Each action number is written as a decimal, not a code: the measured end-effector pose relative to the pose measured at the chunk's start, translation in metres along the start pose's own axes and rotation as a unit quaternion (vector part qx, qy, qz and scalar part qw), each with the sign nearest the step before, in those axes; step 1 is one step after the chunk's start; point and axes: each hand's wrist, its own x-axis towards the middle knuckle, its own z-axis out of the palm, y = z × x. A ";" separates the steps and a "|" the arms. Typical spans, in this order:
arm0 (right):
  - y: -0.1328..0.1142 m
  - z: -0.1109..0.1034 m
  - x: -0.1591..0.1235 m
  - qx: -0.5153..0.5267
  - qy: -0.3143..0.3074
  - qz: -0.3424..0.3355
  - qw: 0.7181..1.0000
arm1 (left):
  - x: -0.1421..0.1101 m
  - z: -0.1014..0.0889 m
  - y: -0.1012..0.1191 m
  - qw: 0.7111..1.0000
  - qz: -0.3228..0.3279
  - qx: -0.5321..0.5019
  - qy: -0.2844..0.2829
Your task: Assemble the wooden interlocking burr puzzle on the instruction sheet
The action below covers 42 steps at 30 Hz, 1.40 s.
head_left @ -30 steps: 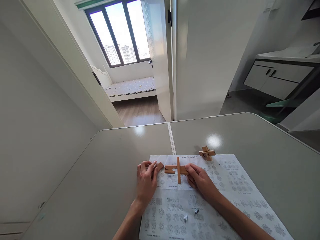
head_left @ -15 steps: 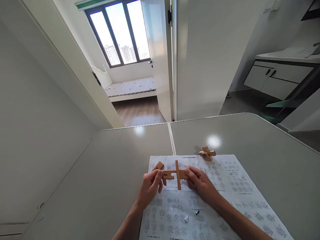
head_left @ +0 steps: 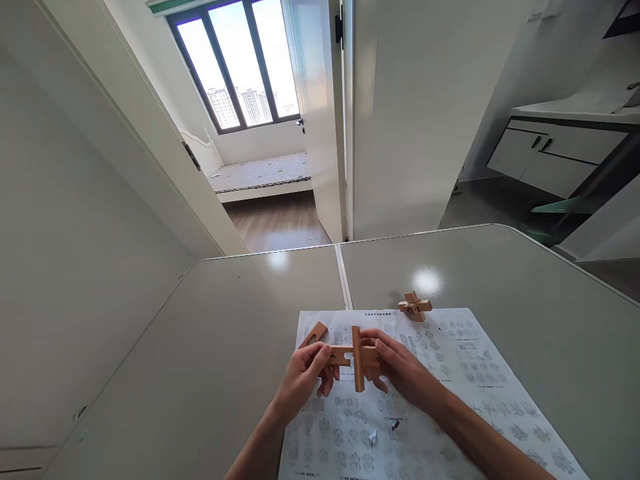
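Over the printed sheet, my left hand (head_left: 303, 377) pinches the left end of a notched wooden puzzle piece (head_left: 341, 351) marked with a dark letter. Its notch faces a second wooden puzzle piece (head_left: 359, 367) that stands crosswise, long and narrow. My right hand (head_left: 403, 370) has its thumb and fingers around the right end of a wooden part (head_left: 370, 356) beside that crosspiece. Whether the pieces are interlocked, I cannot tell. Just beyond my left hand lies a loose slotted wooden piece (head_left: 316, 333), partly covered by the fingers.
An assembled wooden cross puzzle (head_left: 415, 307) sits at the sheet's far edge. The paper sheet (head_left: 450, 393) carries many printed diagrams. Small silvery scraps (head_left: 373, 438) lie on it. The grey table (head_left: 240, 347) has a white seam; beyond are an open door (head_left: 320, 120) and a bed.
The held pieces have tilted and come slightly nearer to me, so the crosspiece shows a broader face. My right hand's fingers have shifted and spread around its end.
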 end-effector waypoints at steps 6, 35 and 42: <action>0.000 -0.002 -0.005 0.047 -0.080 0.033 0.995 | 0.000 0.002 -0.001 1.000 -0.010 -0.013 0.002; 0.011 -0.010 0.003 0.049 -0.012 0.013 0.999 | 0.003 0.001 -0.008 0.999 -0.006 -0.032 0.019; 0.008 -0.008 0.002 0.081 -0.007 0.014 0.997 | 0.003 0.002 -0.008 0.998 -0.009 -0.049 0.027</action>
